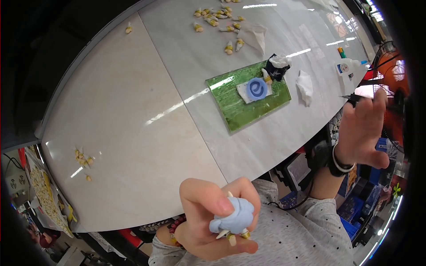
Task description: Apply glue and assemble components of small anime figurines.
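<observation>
Small pale-blue figure (235, 216) pinched in the left hand (202, 224)

The left hand holds it between thumb and curled fingers, before the worktop (120, 106)'s near edge; the right hand (361, 131) is raised wide, fingers extended, at the right; on the worktop lies a green board (244, 119), bearing a round blue container (256, 89).

Left grip (199, 224) curled; right grip (361, 131) outstretched, uncurled.

One blue figure (235, 216), one green board (242, 117), one bottle (345, 68) (singles all) — two hands (202, 226) (361, 131).
</observation>
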Motion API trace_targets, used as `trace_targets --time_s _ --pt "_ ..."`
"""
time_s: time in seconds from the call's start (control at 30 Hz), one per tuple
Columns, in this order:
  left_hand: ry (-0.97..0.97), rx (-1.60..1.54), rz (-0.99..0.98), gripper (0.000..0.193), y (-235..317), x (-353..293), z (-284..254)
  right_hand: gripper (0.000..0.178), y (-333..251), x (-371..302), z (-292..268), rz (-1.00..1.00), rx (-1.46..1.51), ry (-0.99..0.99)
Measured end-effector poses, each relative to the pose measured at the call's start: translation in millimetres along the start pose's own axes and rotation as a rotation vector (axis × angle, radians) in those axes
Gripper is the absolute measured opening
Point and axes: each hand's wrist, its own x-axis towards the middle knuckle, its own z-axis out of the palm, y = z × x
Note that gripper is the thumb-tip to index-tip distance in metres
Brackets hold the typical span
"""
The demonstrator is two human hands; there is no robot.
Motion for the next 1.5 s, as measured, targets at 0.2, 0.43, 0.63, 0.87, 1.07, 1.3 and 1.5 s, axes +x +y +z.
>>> trace_targets --time_s 0.2,0.43,0.63,0.87,1.07,1.3,1.5 --pt "0.021 0.129 0.033 0.061 -5.4 2.2 0.6 0.05 6.9 -15.7 48.4 0.145 0.047 0.128" --pt "0.059 0.121 0.018 0.061 -10.2 0.4 -1.5 0.017 13.9 -17.5 41.4 0.393 0.43 -0.345" --pt "0.033 0.216 -0.067 0.062 -6.4 4.7 -0.2 0.013 5.2 -19.9 58.0 0.501 0.193 -0.252" --pt "0.049 0.265 -0.184 0.063 -1.4 5.8 2.0 0.005 7.3 -20.3 61.3 0.559 0.031 -0.284" --pt "0.018 0.163 -0.246 0.061 1.0 8.9 1.9 0.005 6.4 -15.2 62.1 0.593 -0.002 -0.314" --pt "-0.05 0.087 -0.409 0.059 10.7 12.3 -1.1 0.008 11.1 -8.9 63.7 0.519 0.001 -0.413" --pt "-0.033 -0.017 -0.529 0.061 11.1 9.8 -2.6 0.012 17.4 -12.0 67.3 0.417 -0.011 -0.42"
